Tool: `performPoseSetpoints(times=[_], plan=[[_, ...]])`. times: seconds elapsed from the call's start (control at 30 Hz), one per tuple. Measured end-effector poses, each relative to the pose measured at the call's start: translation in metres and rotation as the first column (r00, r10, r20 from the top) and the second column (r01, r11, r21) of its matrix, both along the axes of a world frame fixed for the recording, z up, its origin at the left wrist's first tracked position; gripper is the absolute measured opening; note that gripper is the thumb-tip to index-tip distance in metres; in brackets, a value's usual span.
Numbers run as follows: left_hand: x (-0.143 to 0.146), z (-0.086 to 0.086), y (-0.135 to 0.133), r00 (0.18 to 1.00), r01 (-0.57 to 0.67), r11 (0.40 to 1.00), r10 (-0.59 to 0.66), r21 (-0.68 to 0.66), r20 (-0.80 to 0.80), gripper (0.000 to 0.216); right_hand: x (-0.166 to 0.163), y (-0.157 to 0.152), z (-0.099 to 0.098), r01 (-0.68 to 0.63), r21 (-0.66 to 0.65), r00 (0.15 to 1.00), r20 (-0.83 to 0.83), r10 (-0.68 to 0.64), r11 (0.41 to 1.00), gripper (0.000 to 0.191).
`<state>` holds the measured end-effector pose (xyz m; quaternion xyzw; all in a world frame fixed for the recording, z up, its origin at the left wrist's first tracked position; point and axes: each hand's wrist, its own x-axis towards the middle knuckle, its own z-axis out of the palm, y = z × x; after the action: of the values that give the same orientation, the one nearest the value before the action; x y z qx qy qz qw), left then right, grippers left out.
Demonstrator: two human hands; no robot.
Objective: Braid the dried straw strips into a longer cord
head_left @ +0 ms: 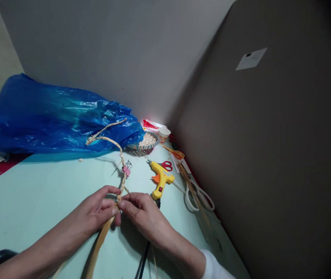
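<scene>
In left grip [99,209]: lower end of braided cord [122,157], pinched. In right grip [143,213]: same stretch, pinched just beside left grip. Beyond both grips: remainder of cord, running up through pink clip [127,171], then bending in front of blue bag [51,116], contact unclear. Below left grip: flat tan strip [100,241], trailing nearward over worktop [37,190]. Near right grip, farther right: yellow glue gun [162,180].
</scene>
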<state>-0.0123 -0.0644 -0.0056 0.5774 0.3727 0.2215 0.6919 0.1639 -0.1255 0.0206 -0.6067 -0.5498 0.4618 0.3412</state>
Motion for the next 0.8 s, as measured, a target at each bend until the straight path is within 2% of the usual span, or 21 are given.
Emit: performPoseSetpoints(times=[0.1,0.2,0.33,0.43,0.57,0.63,0.7,0.8], plan=[[0.002,0.005,-0.002,0.997,0.035,0.996,-0.030,0.079,-0.069,0.050,0.002,0.002,-0.011,-0.047,0.037,0.994,-0.096,0.050,0.998,0.038],[0.003,0.017,-0.006,0.977,0.075,0.982,-0.038,0.174,-0.210,0.053,0.002,0.001,-0.015,-0.054,0.092,0.992,-0.107,0.064,0.994,0.037],[-0.001,0.026,-0.010,0.909,0.157,0.922,0.005,0.355,-0.417,0.048,-0.005,-0.003,-0.007,0.037,0.106,0.998,-0.052,-0.032,0.994,0.032],[-0.003,0.031,-0.013,0.872,0.215,0.864,0.039,0.455,-0.487,0.043,-0.010,-0.006,0.000,0.104,0.088,0.994,-0.027,-0.102,0.991,0.031],[0.003,0.044,-0.015,0.829,0.227,0.827,0.114,0.514,-0.548,0.042,-0.011,-0.008,-0.001,0.133,0.150,0.990,0.030,-0.139,0.980,0.029],[0.006,0.048,-0.014,0.823,0.180,0.837,0.159,0.516,-0.545,0.043,-0.011,-0.009,-0.003,0.131,0.176,0.988,0.056,-0.142,0.976,0.030],[0.008,0.048,-0.013,0.844,0.098,0.877,0.178,0.471,-0.507,0.045,-0.011,-0.010,-0.004,0.124,0.226,0.986,0.081,-0.145,0.966,0.032],[0.008,0.037,-0.015,0.918,-0.029,0.953,0.146,0.303,-0.370,0.045,-0.011,-0.012,-0.002,0.100,0.315,0.982,0.122,-0.144,0.944,0.034]])
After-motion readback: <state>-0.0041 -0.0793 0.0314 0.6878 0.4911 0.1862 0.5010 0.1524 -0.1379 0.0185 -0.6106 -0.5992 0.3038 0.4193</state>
